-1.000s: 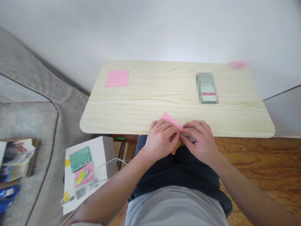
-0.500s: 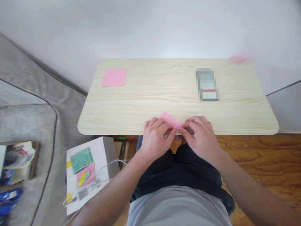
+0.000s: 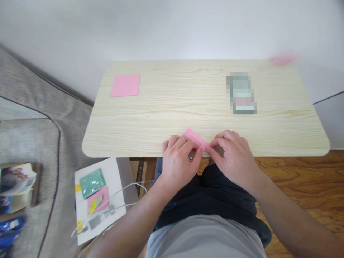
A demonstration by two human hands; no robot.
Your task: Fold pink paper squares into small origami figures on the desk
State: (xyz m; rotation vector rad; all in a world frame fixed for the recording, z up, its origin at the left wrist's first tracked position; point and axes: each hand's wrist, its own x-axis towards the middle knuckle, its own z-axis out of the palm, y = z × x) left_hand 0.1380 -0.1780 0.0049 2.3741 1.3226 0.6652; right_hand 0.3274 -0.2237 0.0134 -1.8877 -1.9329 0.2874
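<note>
Near the front edge of the pale wooden table (image 3: 161, 114), a folded piece of pink paper (image 3: 195, 137) lies between my two hands. My left hand (image 3: 180, 156) grips its near left part, thumb and fingers pinched together and covering some of it. The right corner of the paper is in the fingertips of my right hand (image 3: 231, 148), also pinched. A stack of pink square paper (image 3: 125, 85) rests at the back left of the table.
At the table's right is a blurred-out, phone-shaped object (image 3: 243, 93). A pink piece (image 3: 284, 59) is at the far right corner. Lower left, a white box (image 3: 113, 172) bears a green packet (image 3: 92, 183), pink paper and a white cable. A grey sofa (image 3: 32, 93) stands left.
The view has shifted slightly, and the table looks nearer. Both hands keep their pinch on the folded pink paper, with hardly any movement.
</note>
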